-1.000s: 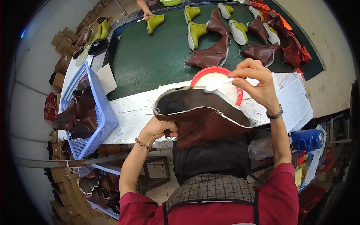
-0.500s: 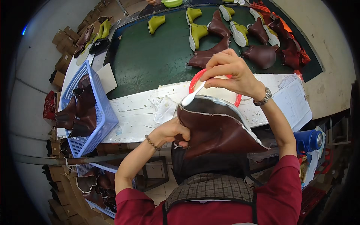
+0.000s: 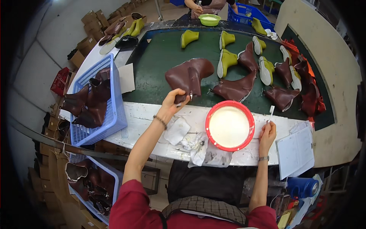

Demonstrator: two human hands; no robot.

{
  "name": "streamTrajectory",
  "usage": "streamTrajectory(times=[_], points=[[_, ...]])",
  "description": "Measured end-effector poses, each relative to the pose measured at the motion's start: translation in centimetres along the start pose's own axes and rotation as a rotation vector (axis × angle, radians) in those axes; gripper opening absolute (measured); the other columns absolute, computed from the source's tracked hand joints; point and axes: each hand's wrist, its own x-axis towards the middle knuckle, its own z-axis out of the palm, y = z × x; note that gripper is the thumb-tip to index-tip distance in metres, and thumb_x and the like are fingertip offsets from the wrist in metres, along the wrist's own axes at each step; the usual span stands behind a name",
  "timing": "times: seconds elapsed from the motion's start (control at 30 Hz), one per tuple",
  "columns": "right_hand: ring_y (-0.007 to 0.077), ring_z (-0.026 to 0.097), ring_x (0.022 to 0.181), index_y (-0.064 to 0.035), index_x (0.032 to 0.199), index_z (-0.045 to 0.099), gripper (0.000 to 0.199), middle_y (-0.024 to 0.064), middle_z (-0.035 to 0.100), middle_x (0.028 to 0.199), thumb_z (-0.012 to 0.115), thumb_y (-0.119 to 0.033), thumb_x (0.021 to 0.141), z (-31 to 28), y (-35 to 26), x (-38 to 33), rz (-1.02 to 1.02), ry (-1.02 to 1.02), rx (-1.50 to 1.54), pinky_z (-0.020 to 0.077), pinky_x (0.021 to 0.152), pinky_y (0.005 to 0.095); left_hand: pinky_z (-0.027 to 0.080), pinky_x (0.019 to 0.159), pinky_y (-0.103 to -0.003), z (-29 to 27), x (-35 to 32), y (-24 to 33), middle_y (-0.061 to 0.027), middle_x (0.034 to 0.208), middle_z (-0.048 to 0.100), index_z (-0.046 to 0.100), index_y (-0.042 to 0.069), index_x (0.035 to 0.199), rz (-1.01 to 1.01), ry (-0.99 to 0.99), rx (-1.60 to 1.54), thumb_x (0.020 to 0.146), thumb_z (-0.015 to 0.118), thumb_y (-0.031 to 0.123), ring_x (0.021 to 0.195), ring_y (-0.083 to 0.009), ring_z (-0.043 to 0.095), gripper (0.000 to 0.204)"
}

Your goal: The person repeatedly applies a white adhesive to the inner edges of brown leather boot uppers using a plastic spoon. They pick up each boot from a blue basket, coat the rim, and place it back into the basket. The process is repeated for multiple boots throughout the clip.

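Note:
My left hand (image 3: 174,100) is closed on the end of a brown leather boot upper (image 3: 187,76), stretched out over the green work surface. In my right hand (image 3: 268,133), at the white table edge, is a small white toothbrush (image 3: 271,111), its head pointing up. Between the two hands stands a bowl (image 3: 208,131) with a red rim, full of creamy white liquid. Crumpled white cloths (image 3: 177,131) lie to the left of the bowl. More brown uppers (image 3: 237,87) and yellow-green boots with pale soles (image 3: 227,60) lie beyond it.
A blue plastic basket (image 3: 121,121) of brown uppers stands at the left, with another basket (image 3: 114,171) below it. Papers (image 3: 295,150) and a blue jug (image 3: 301,187) are on the right. Across the table, another person's hand (image 3: 198,9) works over a green bowl (image 3: 210,22).
My left hand has carried the boot upper forward, from near my body to over the green surface. My right hand has drawn back to the right of the red bowl with the toothbrush.

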Motion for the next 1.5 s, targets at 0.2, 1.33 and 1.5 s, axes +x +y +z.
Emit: streamTrajectory(times=[0.2,1.33,1.5], points=[[0.0022,0.041,0.054,-0.0004,0.122,0.058,0.024,-0.0026,0.054,0.075,0.053,-0.019,0.107,0.7,-0.1,0.4,-0.029,0.006,-0.114,0.0321,0.044,0.0208,0.062,0.071,-0.036,2.8,16.0,1.0,-0.0154,0.102,0.065,0.059,-0.008,0.106,0.432,0.096,0.293,0.082,0.075,0.001,0.083,-0.0252,0.066,0.031],[0.0016,0.047,0.062,-0.0006,0.117,0.061,0.021,-0.0022,0.059,0.079,0.058,-0.017,0.105,-1.2,-0.5,-0.2,-0.019,-0.123,-0.031,0.0373,0.052,0.0185,0.056,0.087,-0.051,-24.1,-47.2,4.4,-0.0246,0.111,0.073,0.071,-0.005,0.105,-0.426,1.582,2.072,0.064,0.093,0.047,0.109,-0.0433,0.069,0.07],[-0.0015,0.039,0.055,-0.0021,0.119,0.06,0.02,-0.0051,0.054,0.078,0.056,-0.018,0.107,-0.3,0.0,0.0,-0.021,-0.153,-0.004,0.0291,0.046,0.016,0.041,0.055,-0.049,-30.2,-56.8,9.6,-0.0122,0.053,0.062,0.064,-0.009,0.061,-0.042,1.302,1.992,0.072,0.091,0.036,0.048,-0.0252,0.054,0.053]])
